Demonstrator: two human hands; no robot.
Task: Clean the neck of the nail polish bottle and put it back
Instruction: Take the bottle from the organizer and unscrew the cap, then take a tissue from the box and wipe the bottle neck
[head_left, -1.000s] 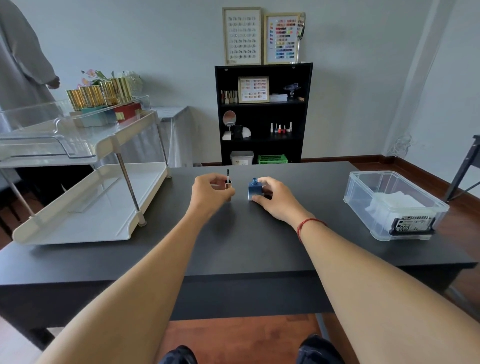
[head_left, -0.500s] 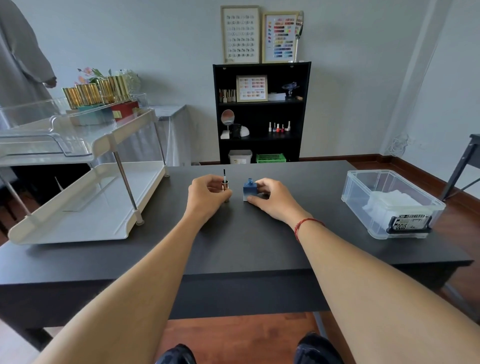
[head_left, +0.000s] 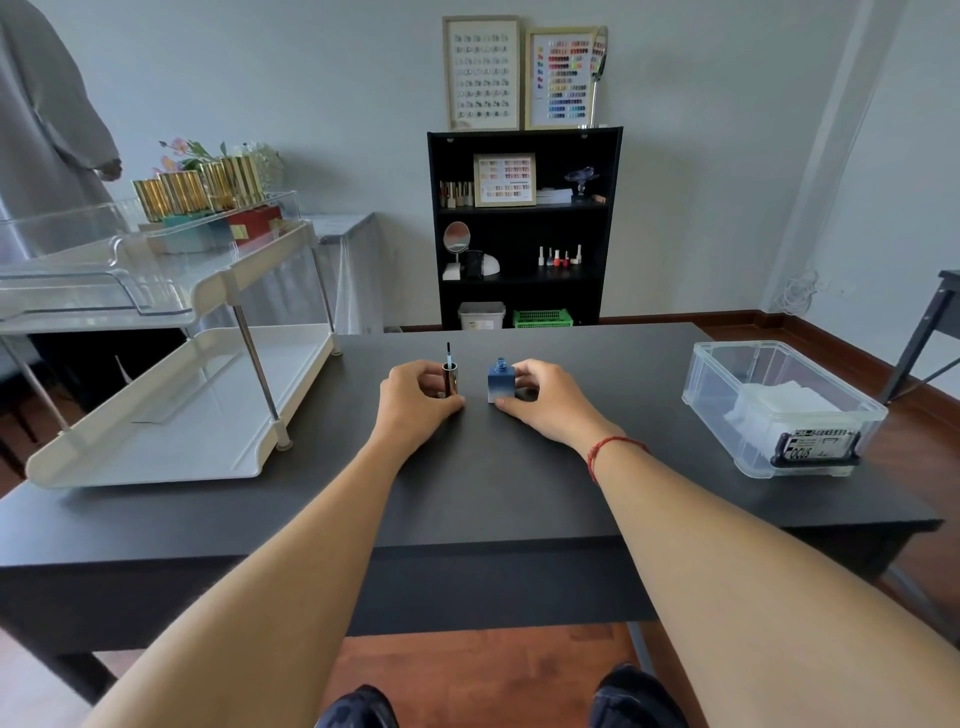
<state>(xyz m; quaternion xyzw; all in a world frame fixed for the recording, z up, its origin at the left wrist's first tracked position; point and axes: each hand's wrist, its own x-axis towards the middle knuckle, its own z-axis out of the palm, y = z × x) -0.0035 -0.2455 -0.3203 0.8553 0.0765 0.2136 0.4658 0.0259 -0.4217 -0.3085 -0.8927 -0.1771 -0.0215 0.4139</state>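
Observation:
A small square blue nail polish bottle (head_left: 500, 382) stands uncapped on the black table (head_left: 498, 483), its short neck bare at the top. My right hand (head_left: 545, 400) grips the bottle from its right side with fingers and thumb. Just left of it, my left hand (head_left: 418, 402) holds the metallic cap (head_left: 450, 378) upside down on the table, its brush pointing straight up. The two hands sit a few centimetres apart in the middle of the table.
A clear plastic box (head_left: 779, 410) with white wipes stands on the table's right side. A white two-tier tray rack (head_left: 171, 374) fills the left side. A black shelf (head_left: 524, 228) with polish bottles stands behind, and a person in grey (head_left: 47, 130) at the far left.
Both hands stay on the cap and the bottle. The cap has come down to stand on the table beside the bottle; little else has shifted.

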